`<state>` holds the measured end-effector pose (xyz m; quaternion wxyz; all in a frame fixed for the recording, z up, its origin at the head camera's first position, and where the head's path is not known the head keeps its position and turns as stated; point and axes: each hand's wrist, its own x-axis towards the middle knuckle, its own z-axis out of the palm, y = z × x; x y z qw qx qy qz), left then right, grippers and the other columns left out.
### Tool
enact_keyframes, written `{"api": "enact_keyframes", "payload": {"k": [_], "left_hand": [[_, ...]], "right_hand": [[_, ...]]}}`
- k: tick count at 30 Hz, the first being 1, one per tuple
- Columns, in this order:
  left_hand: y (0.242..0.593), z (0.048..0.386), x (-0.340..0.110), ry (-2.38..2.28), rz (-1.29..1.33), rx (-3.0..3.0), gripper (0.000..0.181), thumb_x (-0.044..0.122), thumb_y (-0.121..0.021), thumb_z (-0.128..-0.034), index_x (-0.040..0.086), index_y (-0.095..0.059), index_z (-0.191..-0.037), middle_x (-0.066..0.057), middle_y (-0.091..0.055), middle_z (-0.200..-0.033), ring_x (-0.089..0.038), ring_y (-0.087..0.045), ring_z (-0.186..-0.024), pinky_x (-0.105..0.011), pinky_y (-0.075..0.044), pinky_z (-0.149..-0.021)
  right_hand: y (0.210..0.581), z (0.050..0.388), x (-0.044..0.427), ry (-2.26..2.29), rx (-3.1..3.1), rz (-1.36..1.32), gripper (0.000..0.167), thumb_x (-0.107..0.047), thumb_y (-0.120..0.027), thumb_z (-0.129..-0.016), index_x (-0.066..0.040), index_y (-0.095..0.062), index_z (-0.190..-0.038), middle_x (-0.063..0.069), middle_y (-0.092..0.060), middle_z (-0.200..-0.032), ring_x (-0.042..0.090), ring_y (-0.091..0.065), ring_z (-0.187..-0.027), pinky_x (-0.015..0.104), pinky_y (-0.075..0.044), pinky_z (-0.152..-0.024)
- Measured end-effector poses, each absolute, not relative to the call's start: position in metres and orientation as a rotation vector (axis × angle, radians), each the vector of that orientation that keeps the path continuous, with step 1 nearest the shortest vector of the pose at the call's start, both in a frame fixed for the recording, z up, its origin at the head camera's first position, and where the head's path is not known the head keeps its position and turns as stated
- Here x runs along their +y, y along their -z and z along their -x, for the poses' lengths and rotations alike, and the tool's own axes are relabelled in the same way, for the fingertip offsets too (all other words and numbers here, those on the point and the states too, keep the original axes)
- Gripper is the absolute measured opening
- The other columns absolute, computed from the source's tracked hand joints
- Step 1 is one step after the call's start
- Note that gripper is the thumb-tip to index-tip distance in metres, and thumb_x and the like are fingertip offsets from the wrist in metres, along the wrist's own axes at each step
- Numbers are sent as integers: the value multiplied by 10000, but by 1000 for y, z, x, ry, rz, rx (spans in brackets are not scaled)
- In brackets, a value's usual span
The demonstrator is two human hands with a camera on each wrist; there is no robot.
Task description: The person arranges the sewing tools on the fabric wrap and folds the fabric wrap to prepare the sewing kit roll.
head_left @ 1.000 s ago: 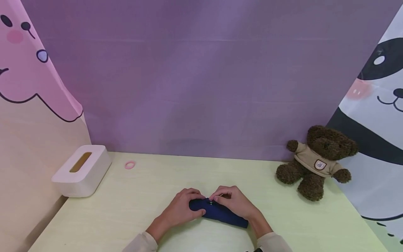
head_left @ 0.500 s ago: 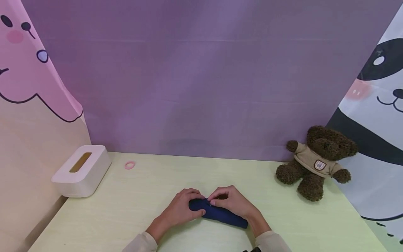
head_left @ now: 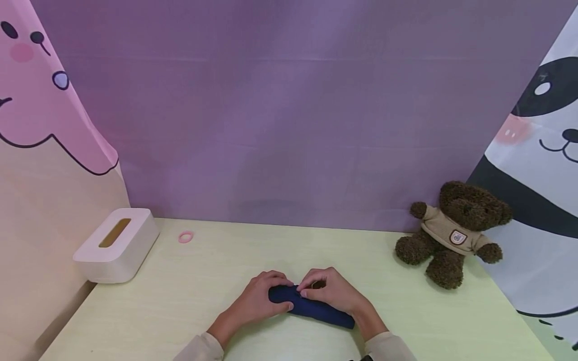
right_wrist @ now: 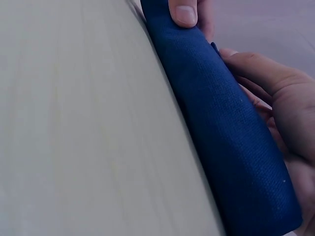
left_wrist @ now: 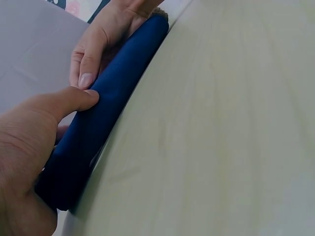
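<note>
A long, tube-like navy fabric case (head_left: 316, 309) lies on the table, slanting down to the right in the head view. My left hand (head_left: 264, 300) grips its left end, thumb along the near side and fingers over the far side. At its upper edge, my right hand (head_left: 335, 290) pinches with thumb and forefinger. A small dark tab (right_wrist: 215, 47) shows by the right fingertips in the right wrist view; what exactly it is cannot be told. The case (left_wrist: 106, 105) looks smooth and closed along its near side in the left wrist view.
On the pale wooden table (head_left: 217, 260) a white tissue box (head_left: 118, 245) stands at the far left, with a pink ring (head_left: 185, 236) beside it. A brown teddy bear (head_left: 456, 233) in a beige top sits at the far right. A purple cloth backdrop (head_left: 280, 125) rises behind.
A second ago a small shiny bit showed on the case's top by my right fingertips; the right thumb and forefinger have shifted slightly left and now cover it. The left hand keeps its grip.
</note>
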<state>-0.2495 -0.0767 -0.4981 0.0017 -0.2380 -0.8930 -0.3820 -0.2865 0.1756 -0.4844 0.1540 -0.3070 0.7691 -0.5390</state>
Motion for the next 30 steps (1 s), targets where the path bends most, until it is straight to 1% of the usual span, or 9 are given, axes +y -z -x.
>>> {"api": "enact_keyframes", "payload": {"k": [4, 11, 14, 18, 22, 26, 30], "left_hand": [[498, 249, -76, 1215, 739, -2810, 421, 417, -805, -872, 228, -743, -1243, -20, -646, -1348, -296, -565, -1304, -611, -416, -1092], [498, 252, -78, 1251, 749, -2811, 426, 418, -813, -869, 236, -737, -1247, -37, -639, -1370, -317, -568, -1307, -579, -461, -1080], [498, 251, -79, 1260, 744, -2816, 433, 418, -819, -863, 232, -738, -1245, -42, -640, -1371, -319, -566, -1314, -579, -458, -1089], [497, 251, -78, 1253, 742, -2819, 457, 430, -821, -858, 214, -736, -1252, -51, -641, -1371, -328, -567, -1313, -586, -454, -1092], [496, 251, -79, 1246, 748, -2816, 466, 425, -825, -853, 200, -735, -1252, -65, -638, -1375, -344, -564, -1313, -601, -451, -1087], [497, 252, -81, 1243, 746, -2838, 459, 426, -825, -856, 224, -731, -1256, -52, -632, -1387, -336, -556, -1324, -592, -449, -1093], [498, 253, -82, 1249, 740, -2852, 462, 438, -826, -858, 242, -726, -1265, -35, -626, -1394, -332, -548, -1332, -591, -443, -1096]], "right_hand": [[485, 287, 175, 1522, 2225, 941, 160, -139, -752, -942, -54, -800, -1069, 189, -741, -1067, 117, -684, -940, 228, -547, -822], [480, 283, 173, 1434, 2321, 992, 120, -139, -751, -941, -95, -804, -1039, 145, -743, -1036, 69, -640, -875, 209, -515, -758], [478, 281, 171, 1410, 2344, 1009, 109, -128, -747, -944, -102, -802, -1034, 135, -742, -1031, 66, -634, -875, 210, -515, -759], [477, 280, 168, 1380, 2350, 1010, 97, -111, -742, -948, -121, -799, -1026, 110, -734, -1039, 69, -634, -903, 210, -532, -801], [477, 280, 166, 1361, 2361, 993, 98, -106, -737, -952, -136, -797, -1022, 96, -728, -1053, 79, -630, -913, 214, -534, -813], [479, 281, 165, 1370, 2361, 969, 100, -120, -737, -954, -133, -798, -1031, 102, -733, -1056, 84, -629, -904, 215, -520, -794], [480, 283, 168, 1389, 2327, 987, 112, -137, -735, -957, -116, -798, -1048, 126, -730, -1069, 77, -630, -915, 215, -516, -802]]}}
